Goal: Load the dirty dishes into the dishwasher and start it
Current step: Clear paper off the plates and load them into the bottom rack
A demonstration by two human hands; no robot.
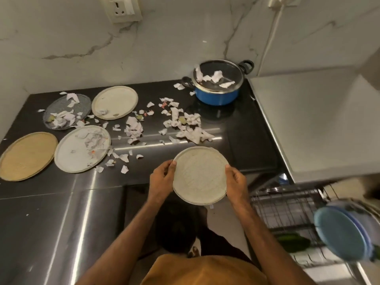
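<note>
I hold a cream plate (199,175) in front of the counter edge, my left hand (161,177) gripping its left rim and my right hand (236,179) gripping its right rim. On the dark counter (236,136) lie a tan plate (26,156), a white plate (82,149) with paper scraps, a grey plate (66,111) with scraps and another cream plate (115,102). A blue pot (217,87) with scraps on its glass lid stands at the back. At lower right the dishwasher rack (287,208) is pulled out, with a blue plate (345,233) standing in it.
Torn paper scraps (185,122) are strewn over the counter's middle. The white dishwasher top (318,124) is at right. A wall socket (121,9) and a plugged-in white cable (271,38) are on the marble wall. A dark object lies in the rack's lower part.
</note>
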